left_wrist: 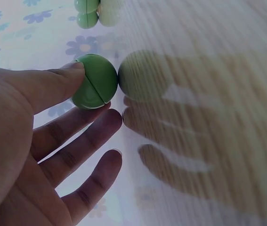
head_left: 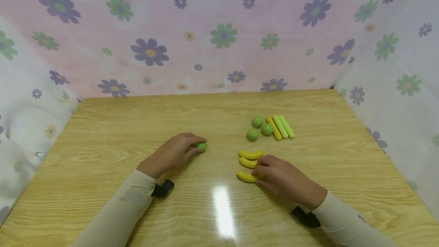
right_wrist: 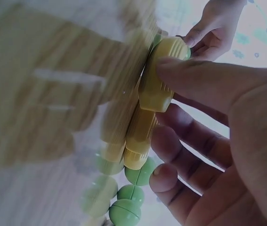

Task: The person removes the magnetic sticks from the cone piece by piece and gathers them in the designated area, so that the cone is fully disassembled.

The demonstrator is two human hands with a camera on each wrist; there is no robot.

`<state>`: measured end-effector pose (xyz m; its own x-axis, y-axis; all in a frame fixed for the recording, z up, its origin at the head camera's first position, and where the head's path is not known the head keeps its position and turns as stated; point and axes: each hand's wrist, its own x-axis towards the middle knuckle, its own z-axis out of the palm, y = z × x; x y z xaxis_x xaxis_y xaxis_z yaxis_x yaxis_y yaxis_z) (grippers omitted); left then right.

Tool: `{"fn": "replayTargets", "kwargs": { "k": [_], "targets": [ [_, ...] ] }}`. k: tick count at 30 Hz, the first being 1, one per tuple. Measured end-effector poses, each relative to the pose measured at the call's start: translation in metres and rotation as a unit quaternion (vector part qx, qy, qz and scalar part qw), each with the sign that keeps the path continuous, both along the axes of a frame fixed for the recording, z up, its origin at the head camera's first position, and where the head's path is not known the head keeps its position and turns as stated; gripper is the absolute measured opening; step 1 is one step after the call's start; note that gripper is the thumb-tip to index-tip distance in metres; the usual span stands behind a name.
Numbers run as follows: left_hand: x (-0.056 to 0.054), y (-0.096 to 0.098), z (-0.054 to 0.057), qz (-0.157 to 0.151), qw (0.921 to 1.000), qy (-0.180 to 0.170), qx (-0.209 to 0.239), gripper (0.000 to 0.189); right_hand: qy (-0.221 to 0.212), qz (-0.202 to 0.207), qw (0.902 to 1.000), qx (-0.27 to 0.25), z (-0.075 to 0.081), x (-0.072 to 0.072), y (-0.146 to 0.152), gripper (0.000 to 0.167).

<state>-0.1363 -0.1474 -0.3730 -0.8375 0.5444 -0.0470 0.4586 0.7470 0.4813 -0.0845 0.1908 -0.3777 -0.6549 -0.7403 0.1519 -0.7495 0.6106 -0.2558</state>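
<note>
My left hand [head_left: 173,153] pinches a small glossy green ball [left_wrist: 95,82] between thumb and fingers, low at the tabletop. A seam runs across the ball in the left wrist view. To the right, my right hand [head_left: 288,180] pinches the nearest of three yellow toy bananas [right_wrist: 157,77]; its far end is covered by the fingers in the head view. The other two bananas, an upper one [head_left: 250,154] and a middle one [head_left: 247,162], lie just beyond it, side by side. Part of the middle one is hidden behind the right hand.
Three more green balls [head_left: 252,134] sit in a cluster farther back. Beside them lie a yellow stick [head_left: 273,129] and two light green sticks [head_left: 283,126], roughly parallel. Flowered cloth [head_left: 185,48] walls in the back and sides of the wooden table [head_left: 137,119].
</note>
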Motion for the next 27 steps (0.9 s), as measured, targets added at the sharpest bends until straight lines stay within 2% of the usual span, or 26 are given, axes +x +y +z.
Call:
{"fn": "replayTargets", "kwargs": {
  "k": [8, 12, 18, 23, 27],
  "targets": [
    [0.0, 0.002, -0.001, 0.0, 0.9999, 0.004, 0.01, 0.036, 0.01, -0.01, 0.9999, 0.009, -0.002, 0.001, 0.002, 0.024],
    [-0.004, 0.006, -0.001, -0.008, 0.9998, 0.013, 0.01, 0.035, 0.0, -0.014, 0.9997, 0.018, 0.001, 0.001, 0.002, 0.024],
    [-0.025, 0.033, 0.003, -0.023, 0.9994, 0.023, -0.014, 0.033, 0.005, -0.017, 0.9996, 0.021, 0.002, 0.001, 0.003, 0.023],
    [-0.043, 0.062, 0.01, -0.03, 0.9994, 0.008, -0.016, 0.033, 0.01, -0.019, 0.9995, 0.022, 0.001, 0.002, 0.003, 0.023],
    [-0.052, 0.079, 0.012, -0.021, 0.9997, -0.005, -0.013, 0.034, 0.011, -0.018, 0.9996, 0.02, -0.001, 0.002, 0.003, 0.023]
  ]
}}
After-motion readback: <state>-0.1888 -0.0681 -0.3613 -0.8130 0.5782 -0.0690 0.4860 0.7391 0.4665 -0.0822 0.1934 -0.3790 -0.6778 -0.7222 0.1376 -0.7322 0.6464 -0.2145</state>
